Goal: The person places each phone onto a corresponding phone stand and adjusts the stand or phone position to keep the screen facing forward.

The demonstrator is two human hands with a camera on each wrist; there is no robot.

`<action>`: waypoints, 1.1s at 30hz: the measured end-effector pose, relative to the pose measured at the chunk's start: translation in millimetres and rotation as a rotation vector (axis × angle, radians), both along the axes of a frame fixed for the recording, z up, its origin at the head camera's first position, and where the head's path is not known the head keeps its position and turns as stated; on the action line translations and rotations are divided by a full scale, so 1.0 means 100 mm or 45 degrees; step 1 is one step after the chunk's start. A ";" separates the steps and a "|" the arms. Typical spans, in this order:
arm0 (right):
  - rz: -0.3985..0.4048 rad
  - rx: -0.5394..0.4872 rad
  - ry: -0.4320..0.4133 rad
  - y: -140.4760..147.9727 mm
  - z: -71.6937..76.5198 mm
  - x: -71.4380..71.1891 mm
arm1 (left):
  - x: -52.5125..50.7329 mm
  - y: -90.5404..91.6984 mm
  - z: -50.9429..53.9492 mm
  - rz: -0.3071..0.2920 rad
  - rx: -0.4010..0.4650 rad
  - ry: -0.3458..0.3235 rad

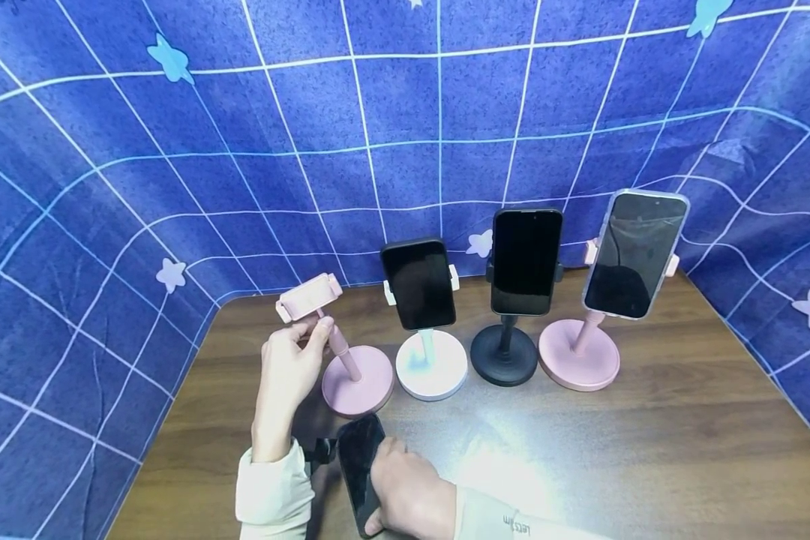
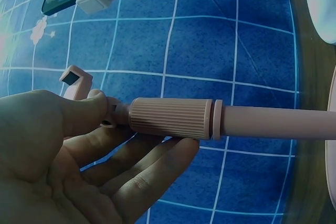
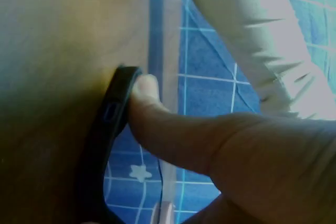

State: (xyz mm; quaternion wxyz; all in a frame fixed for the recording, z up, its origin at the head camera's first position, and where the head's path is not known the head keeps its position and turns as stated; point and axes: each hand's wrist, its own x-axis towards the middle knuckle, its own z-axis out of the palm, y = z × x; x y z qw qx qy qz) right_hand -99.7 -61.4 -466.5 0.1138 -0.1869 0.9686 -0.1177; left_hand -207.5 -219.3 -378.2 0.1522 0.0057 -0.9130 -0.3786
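My left hand (image 1: 294, 358) holds the neck of a pink phone stand (image 1: 358, 381) at the left, just below its bare clamp (image 1: 308, 297). The left wrist view shows the thumb at the joint and the fingers under the ribbed collar (image 2: 170, 118). Low in the head view, my right hand (image 1: 408, 484) grips a black smartphone (image 1: 360, 465) by its right side and near end, screen up, in front of the stand's base. Close up in the right wrist view, the thumb presses on one edge of the phone (image 3: 111, 114); the other fingers are mostly hidden.
To the right stand a white stand (image 1: 432, 367), a black stand (image 1: 504, 356) and another pink stand (image 1: 579, 356), each with a phone clamped upright. All are on a wooden table (image 1: 682, 420) with a blue gridded cloth (image 1: 405, 97) behind and beside it.
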 end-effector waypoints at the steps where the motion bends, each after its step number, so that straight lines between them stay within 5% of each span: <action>1: 0.001 -0.019 0.000 0.00 -0.01 0.00 | 0.00 0.00 0.00 -0.001 0.000 0.001; 9: 0.071 -0.172 -0.105 0.06 0.04 -0.04 | 0.01 0.00 0.00 -0.043 0.028 -0.021; 20: 0.088 0.035 -0.302 0.05 0.11 -0.12 | 0.02 -0.02 0.01 -0.096 0.099 -0.089; 26: 0.141 -0.104 -0.359 0.13 0.16 -0.16 | 0.04 -0.09 0.07 -0.150 0.166 -0.159; 33: 0.110 -0.334 -0.475 0.28 0.33 -0.30 | 0.15 -0.15 0.16 -0.172 0.257 -0.068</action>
